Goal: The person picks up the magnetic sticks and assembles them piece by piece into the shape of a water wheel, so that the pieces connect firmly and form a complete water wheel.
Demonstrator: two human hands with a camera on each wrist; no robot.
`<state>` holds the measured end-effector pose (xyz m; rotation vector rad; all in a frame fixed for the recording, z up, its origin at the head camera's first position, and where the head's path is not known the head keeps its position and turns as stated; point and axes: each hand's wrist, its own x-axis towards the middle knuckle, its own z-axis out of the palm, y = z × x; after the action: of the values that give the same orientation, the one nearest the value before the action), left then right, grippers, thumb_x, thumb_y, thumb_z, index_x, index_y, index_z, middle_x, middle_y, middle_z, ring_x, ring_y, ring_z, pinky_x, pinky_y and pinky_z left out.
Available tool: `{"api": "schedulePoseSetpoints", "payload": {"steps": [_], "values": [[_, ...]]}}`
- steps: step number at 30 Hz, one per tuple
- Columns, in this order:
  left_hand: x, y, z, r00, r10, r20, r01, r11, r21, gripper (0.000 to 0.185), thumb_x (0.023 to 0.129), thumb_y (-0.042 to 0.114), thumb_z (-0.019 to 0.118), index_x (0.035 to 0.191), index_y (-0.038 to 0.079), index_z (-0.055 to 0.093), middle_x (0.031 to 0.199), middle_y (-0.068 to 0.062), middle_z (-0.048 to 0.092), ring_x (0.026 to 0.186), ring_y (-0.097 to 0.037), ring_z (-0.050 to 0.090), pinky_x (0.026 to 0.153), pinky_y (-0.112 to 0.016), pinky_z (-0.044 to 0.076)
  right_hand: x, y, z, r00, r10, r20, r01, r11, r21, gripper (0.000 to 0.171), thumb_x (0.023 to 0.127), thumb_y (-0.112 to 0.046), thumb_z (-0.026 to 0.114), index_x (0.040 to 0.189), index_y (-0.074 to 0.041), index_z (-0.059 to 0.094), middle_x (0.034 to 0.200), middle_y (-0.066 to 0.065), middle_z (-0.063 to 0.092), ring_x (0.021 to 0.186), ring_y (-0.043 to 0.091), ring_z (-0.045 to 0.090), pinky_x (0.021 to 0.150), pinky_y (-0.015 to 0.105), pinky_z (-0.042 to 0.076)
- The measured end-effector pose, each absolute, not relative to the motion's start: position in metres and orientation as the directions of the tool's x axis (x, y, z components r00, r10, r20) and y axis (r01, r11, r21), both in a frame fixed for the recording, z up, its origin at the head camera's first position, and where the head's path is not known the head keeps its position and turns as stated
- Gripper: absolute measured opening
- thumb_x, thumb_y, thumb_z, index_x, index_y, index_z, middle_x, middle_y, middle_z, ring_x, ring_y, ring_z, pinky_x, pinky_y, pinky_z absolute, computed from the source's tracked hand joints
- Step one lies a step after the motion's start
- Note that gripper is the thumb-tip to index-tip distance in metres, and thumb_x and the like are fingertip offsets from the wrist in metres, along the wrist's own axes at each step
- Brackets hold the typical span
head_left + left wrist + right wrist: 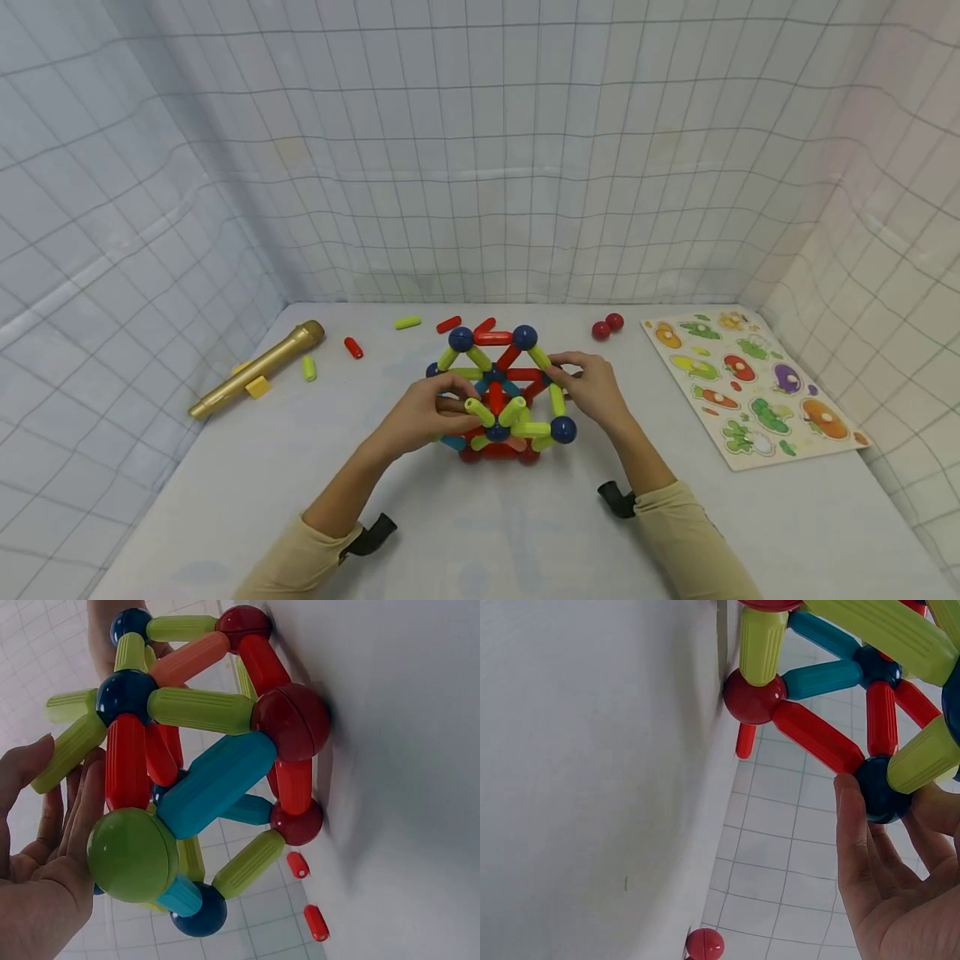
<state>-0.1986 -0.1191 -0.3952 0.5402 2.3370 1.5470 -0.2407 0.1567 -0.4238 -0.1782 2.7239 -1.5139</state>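
Observation:
A frame of magnetic building sticks and balls [492,338] stands on the table between both hands, with red balls at its base and dark blue balls higher up. My left hand [420,419] is at its near left side, pinching a lime green stick [69,754] that juts from a dark blue ball [124,697]. A green ball [133,855] sits beside those fingers in the left wrist view. On the right side, my right hand [595,390] grips a dark blue ball [885,796] where red and lime sticks meet.
Loose red sticks [353,347] and lime sticks [309,367] lie behind and left, near a gold toy microphone [258,371] and yellow blocks [258,387]. Two red balls [602,331] rest at the back right. A vegetable puzzle board [738,408] lies at right.

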Motion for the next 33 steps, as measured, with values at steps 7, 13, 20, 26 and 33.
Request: {"api": "schedulePoseSetpoints", "payload": {"steps": [7,13,20,26,33], "values": [[-0.198,-0.120,-0.396,-0.883,0.468,-0.017,0.172,0.359,0.918,0.035,0.085,0.019,0.075,0.114,0.005,0.059,0.114,-0.013,0.064,0.106,-0.027,0.069,0.084,-0.034,0.058,-0.240,0.157,-0.423,-0.993,-0.110,0.049,-0.100,0.529,-0.843,0.033,0.095,-0.020,0.063,0.125,-0.007,0.065,0.122,0.017,0.067,0.095,0.028,0.072,0.070,0.030,0.060],[-0.204,-0.146,-0.393,-0.910,0.411,0.058,0.235,0.394,0.888,0.037,0.089,0.020,0.072,0.121,0.006,0.061,0.117,-0.015,0.065,0.102,-0.024,0.068,0.085,-0.031,0.057,-0.240,0.156,-0.424,-0.993,-0.117,0.034,-0.091,0.523,-0.847,0.033,0.095,-0.020,0.063,0.125,-0.007,0.065,0.124,0.016,0.066,0.095,0.027,0.071,0.071,0.031,0.060],[-0.239,-0.167,-0.411,-0.986,0.148,0.071,0.141,0.547,0.825,0.030,0.098,0.020,0.058,0.126,0.010,0.061,0.124,-0.014,0.064,0.109,-0.030,0.065,0.094,-0.043,0.053,-0.241,0.156,-0.425,-0.994,-0.106,0.031,-0.082,0.513,-0.855,0.032,0.095,-0.019,0.064,0.124,-0.007,0.066,0.123,0.016,0.066,0.093,0.025,0.071,0.071,0.031,0.060],[-0.247,-0.170,-0.429,-0.975,0.223,-0.001,0.118,0.518,0.847,0.037,0.100,0.026,0.054,0.134,0.011,0.059,0.134,-0.015,0.061,0.117,-0.031,0.063,0.102,-0.051,0.047,-0.241,0.155,-0.426,-0.994,-0.107,0.004,-0.056,0.496,-0.867,0.033,0.093,-0.020,0.065,0.124,-0.008,0.066,0.123,0.016,0.066,0.094,0.024,0.071,0.070,0.031,0.060],[-0.251,-0.166,-0.429,-0.977,0.215,-0.003,0.106,0.497,0.861,0.040,0.096,0.031,0.062,0.131,0.013,0.062,0.131,-0.011,0.064,0.117,-0.030,0.063,0.103,-0.052,0.045,-0.258,0.178,-0.418,-0.974,-0.220,-0.060,-0.059,0.495,-0.867,0.036,0.094,-0.028,0.064,0.124,-0.007,0.066,0.122,0.017,0.066,0.097,0.025,0.070,0.076,0.035,0.060]]}}
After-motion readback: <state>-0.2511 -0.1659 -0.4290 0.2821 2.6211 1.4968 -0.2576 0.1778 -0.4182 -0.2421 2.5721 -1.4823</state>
